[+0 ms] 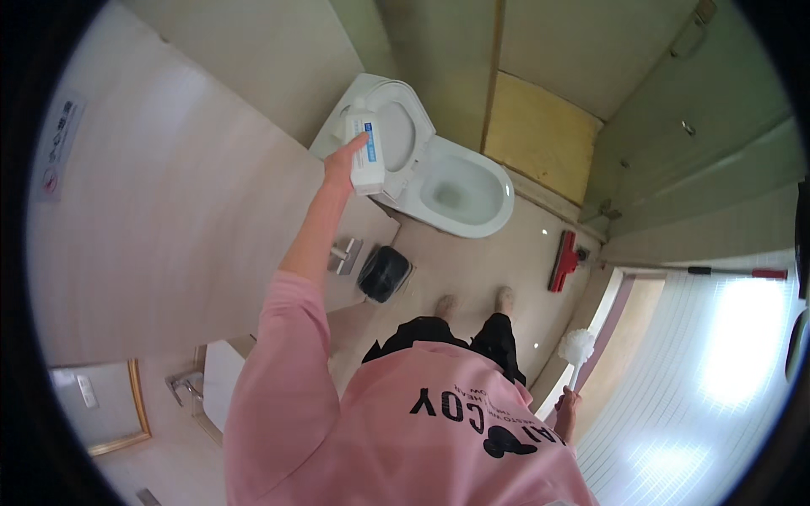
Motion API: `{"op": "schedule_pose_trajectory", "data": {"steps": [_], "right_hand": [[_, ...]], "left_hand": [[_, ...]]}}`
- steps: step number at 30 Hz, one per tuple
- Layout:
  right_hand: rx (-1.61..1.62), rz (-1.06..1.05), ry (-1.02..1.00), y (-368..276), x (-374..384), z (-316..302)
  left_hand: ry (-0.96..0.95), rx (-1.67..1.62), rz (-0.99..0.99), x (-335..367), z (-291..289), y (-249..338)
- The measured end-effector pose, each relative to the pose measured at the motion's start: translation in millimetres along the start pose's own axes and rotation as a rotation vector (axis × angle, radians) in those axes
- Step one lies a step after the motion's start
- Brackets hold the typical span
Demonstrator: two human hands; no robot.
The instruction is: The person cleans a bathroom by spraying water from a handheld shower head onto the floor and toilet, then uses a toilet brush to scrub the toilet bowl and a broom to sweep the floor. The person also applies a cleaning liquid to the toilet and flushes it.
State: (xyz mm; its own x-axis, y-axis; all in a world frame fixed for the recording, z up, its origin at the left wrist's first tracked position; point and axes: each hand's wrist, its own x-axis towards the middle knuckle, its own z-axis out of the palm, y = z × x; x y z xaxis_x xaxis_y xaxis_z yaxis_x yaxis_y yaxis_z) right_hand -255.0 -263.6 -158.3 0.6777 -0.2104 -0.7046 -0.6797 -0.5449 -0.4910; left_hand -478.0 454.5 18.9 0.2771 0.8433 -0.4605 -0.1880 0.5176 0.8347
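Observation:
My left hand [341, 165], arm stretched forward, is closed around a white bottle [366, 169] with a blue-and-white label. The bottle is tilted, in front of the raised lid [400, 103] of the white toilet [499, 215]. The toilet's bowl lies uncovered to the right of the bottle, with a little water at its bottom. Down at my right side, my right hand [568, 413] grips the white handle of a toilet brush [576, 346]. Its fluffy white head points up and away from the toilet.
A black waste bin [385, 274] stands by the left wall, beside a metal paper holder [346, 255]. A red floor squeegee [564, 263] rests on the floor at the right. Glass panels [692, 160] close off the far right. A basin [226, 379] is at the lower left.

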Motion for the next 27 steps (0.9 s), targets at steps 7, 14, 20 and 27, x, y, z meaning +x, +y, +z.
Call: {"op": "schedule_pose_trajectory", "data": {"steps": [7, 14, 20, 27], "right_hand": [[-0.024, -0.183, -0.215, -82.6, 75.4, 1.7], [-0.49, -0.147, -0.402, -181.6, 138.7, 18.6], [-0.811, -0.262, -0.712, -253.0, 169.1, 79.5], [-1.101, -0.528, -0.968, -315.1, 119.6, 151.7]], "left_hand": [[0.284, -0.081, 0.02, -7.3, -45.8, -79.1], [0.602, 0.346, 0.331, -117.0, -14.0, -177.9], [0.971, 0.368, 0.409, -224.4, -57.8, -281.5], [1.479, 0.154, 0.248, -334.8, -66.9, -293.4]]}}
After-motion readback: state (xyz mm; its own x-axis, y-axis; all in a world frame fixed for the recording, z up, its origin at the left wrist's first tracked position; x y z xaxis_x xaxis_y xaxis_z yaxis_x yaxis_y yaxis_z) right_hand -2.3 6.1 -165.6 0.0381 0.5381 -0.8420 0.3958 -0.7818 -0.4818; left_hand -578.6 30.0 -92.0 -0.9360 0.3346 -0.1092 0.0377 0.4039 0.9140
